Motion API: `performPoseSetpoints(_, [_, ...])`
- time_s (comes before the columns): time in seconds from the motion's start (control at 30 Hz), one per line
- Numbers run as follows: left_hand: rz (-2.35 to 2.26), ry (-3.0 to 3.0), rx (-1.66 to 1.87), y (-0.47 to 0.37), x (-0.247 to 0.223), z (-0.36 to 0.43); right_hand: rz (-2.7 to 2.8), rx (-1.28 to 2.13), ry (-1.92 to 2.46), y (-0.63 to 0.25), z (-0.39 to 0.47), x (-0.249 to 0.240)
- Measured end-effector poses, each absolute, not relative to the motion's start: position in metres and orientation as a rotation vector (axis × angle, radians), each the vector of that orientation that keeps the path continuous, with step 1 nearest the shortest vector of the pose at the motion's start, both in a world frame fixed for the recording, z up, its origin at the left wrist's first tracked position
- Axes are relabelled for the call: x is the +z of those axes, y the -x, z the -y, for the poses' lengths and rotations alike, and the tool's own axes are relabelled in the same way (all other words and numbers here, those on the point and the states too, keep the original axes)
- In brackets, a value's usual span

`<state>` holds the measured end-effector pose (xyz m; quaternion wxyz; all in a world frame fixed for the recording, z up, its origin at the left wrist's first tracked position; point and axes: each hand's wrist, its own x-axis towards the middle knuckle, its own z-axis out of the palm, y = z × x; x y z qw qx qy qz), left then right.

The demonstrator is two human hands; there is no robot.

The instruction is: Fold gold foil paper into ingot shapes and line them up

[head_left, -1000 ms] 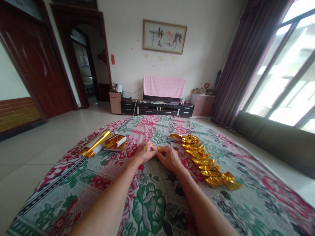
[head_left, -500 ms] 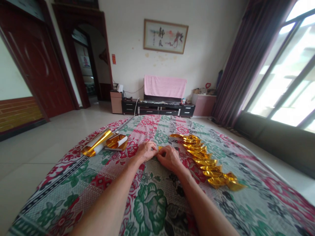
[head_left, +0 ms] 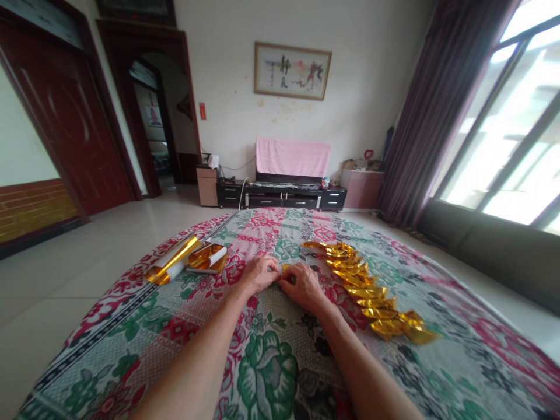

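Both hands meet over the middle of the flowered cloth. A small piece of gold foil paper (head_left: 285, 267) shows between them, mostly covered by the fingers. My left hand (head_left: 261, 273) pinches its left end with thumb and forefinger. From the other side my right hand (head_left: 303, 283) has its fingers curled closed on it. Right of the hands, a row of folded gold foil ingots (head_left: 365, 291) runs slantwise across the cloth. To the left lie a rolled gold foil sheet (head_left: 175, 260) and a stack of curled gold foil sheets (head_left: 207, 256) with white backs.
The patterned cloth (head_left: 262, 373) covers the rounded surface under my arms. Beyond it stand a black low cabinet (head_left: 282, 201) and something draped with a pink towel (head_left: 293, 156). Purple curtains (head_left: 420, 128) hang beside the window at right; a red door (head_left: 65, 116) is at left.
The camera view has tilted slightly, so the room sits a little lower. Both hands stay together on the gold foil paper, with hardly any shift of the fingers.
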<state>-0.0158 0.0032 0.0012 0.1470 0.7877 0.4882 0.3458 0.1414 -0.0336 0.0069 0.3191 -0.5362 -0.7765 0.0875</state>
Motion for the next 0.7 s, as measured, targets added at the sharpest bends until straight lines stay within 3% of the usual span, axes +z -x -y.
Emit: performPoseSetpoints(0.7, [-1.292,-2.185,0.952,0.0235,-0.001,-0.0115,2.093,0.203,1.413,-0.1417,0.033,0.008])
